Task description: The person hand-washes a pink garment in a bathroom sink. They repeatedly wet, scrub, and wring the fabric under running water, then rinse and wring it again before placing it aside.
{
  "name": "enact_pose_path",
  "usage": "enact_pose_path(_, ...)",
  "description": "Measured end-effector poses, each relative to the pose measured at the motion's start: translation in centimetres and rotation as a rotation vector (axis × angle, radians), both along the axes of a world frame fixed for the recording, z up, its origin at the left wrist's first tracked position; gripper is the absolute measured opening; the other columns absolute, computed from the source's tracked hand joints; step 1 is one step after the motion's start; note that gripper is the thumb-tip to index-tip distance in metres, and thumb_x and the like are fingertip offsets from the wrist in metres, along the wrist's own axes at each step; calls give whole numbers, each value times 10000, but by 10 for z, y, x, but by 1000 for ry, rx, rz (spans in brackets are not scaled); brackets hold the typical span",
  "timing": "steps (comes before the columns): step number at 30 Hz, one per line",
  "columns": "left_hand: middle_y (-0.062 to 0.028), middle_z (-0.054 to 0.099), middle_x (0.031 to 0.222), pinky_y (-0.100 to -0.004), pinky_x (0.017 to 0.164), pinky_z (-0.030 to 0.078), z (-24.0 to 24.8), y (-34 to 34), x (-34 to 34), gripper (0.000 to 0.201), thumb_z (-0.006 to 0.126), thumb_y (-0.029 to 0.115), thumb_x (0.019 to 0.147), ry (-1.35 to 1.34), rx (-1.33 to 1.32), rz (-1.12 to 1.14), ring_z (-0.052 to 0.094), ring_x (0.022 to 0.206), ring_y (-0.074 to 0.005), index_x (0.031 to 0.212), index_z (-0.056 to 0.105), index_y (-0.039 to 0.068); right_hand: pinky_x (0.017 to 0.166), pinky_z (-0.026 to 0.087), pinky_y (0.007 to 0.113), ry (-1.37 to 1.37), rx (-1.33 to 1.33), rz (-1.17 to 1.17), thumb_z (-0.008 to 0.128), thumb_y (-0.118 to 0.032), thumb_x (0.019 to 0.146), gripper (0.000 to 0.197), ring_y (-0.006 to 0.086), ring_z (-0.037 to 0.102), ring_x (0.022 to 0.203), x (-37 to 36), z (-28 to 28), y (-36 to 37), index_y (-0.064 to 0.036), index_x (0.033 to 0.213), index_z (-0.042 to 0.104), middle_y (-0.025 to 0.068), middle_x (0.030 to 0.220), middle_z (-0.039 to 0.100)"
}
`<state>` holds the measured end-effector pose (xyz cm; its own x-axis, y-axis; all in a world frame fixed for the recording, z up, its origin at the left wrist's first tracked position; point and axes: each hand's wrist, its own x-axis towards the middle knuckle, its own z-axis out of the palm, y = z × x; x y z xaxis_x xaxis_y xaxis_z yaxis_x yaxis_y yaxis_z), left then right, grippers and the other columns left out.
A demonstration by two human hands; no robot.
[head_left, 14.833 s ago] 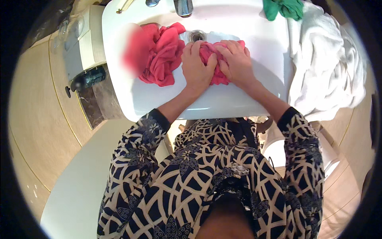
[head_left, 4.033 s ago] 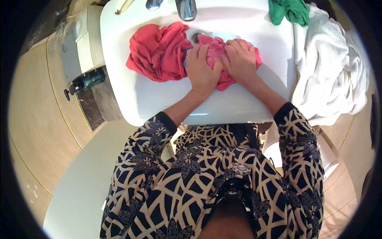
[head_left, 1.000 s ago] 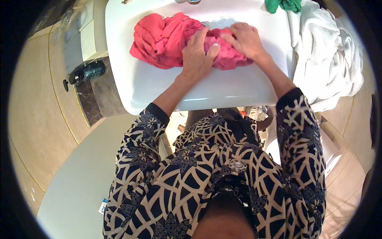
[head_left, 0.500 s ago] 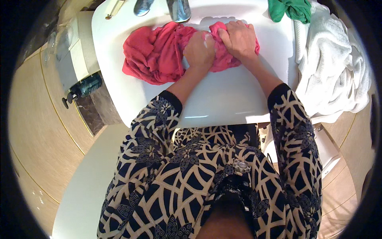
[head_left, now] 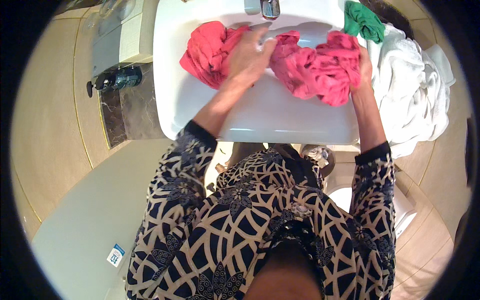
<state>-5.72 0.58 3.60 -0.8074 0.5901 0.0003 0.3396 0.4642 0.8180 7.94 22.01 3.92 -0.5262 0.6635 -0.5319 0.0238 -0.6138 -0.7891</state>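
Note:
A wet, pinkish-red cloth (head_left: 320, 70) lies bunched across the white sink (head_left: 290, 125), in a left heap and a crumpled right part. At the right part's outer edge, my right hand (head_left: 365, 70) is closed on the cloth, its fingers largely hidden behind the folds. My left hand (head_left: 247, 59) rests against the left heap, thumb and fingers apart, with white foam on it. Whether any cloth is pinched under its palm is hidden. Just beyond the hands stands the metal faucet (head_left: 270, 9).
A green cloth (head_left: 364, 22) sits at the sink's far right corner, beside a heaped white towel (head_left: 410, 95). To the left, a dark pump bottle (head_left: 122, 78) lies near a pale box-like ledge (head_left: 137, 37). Below the sink's front edge is a small bin (head_left: 320, 156).
My right hand has gone from pressing on top of the cloth to its right edge, pulling that part rightward and toward me. My left fingers have spread from a fist. The view has shifted.

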Motion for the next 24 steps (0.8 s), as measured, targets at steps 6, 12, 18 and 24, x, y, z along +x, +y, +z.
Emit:
enact_pose_path(6, -152, 439, 1208, -376, 857, 422, -20, -74, -40, 636, 693, 300, 660, 562, -528, 246, 508, 1007, -299, 1201, 450, 70, 800, 455, 326, 306, 17, -25, 432, -201, 860, 270, 217, 569, 868, 57, 6, 13, 2, 1006, 535, 103, 951, 600)
enact_pose_path(12, -197, 432, 1203, -361, 909, 392, -63, -47, -45, 654, 681, 180, 657, 60, -281, 179, 486, 1046, -335, 1236, 407, 48, 791, 462, 331, 519, 3, 14, 428, -204, 844, 273, 217, 577, 846, 59, 47, 16, 0, 985, 540, 105, 939, 603)
enact_pose_path(18, -123, 403, 1297, -349, 947, 354, -83, 9, 2, 560, 542, 272, 833, -884, 211, -190, 431, 1156, -226, 1314, 335, 75, 839, 445, 340, 608, 175, 50, 435, -189, 845, 262, 253, 564, 900, 38, 103, 15, -4, 996, 543, 122, 980, 591)
enact_pose_path(24, -110, 255, 1395, -521, 991, 203, -15, -21, -10, 783, 234, 664, 821, -1076, 367, -21, 213, 1280, -252, 1360, 246, 96, 834, 437, 302, 85, 1179, 190, 476, -244, 869, 311, 207, 556, 933, 5, 136, -40, 2, 1046, 544, 95, 1005, 588)
